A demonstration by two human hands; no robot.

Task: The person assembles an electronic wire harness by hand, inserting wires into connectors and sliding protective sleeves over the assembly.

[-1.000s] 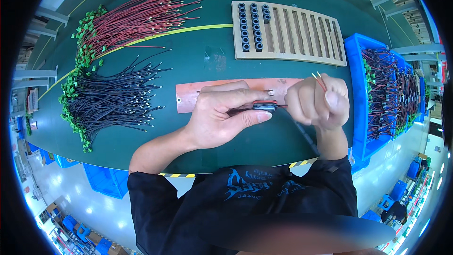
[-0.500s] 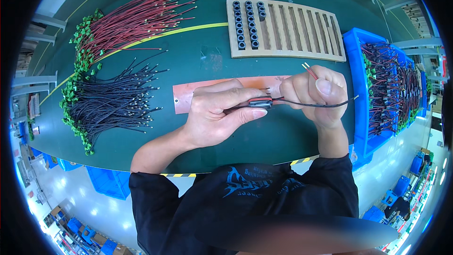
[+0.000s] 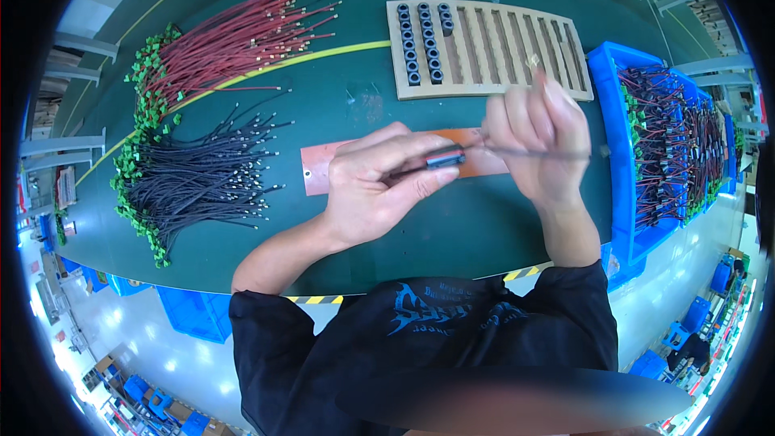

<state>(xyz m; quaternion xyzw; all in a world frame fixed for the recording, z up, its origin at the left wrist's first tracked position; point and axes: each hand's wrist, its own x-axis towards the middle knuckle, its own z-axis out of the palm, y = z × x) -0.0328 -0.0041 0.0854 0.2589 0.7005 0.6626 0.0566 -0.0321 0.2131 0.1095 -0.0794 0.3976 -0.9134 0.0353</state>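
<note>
Across a green surface, the fingers of the left hand pinch a black cylindrical core, those of the right hand clench blurred wires just right of it, a pink mat lies beneath both, and a tan slotted tray sits beyond them.

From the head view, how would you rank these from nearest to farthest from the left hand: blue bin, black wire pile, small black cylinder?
1. Small black cylinder: held in the left hand.
2. Black wire pile: on the table, left.
3. Blue bin: far right.
</note>
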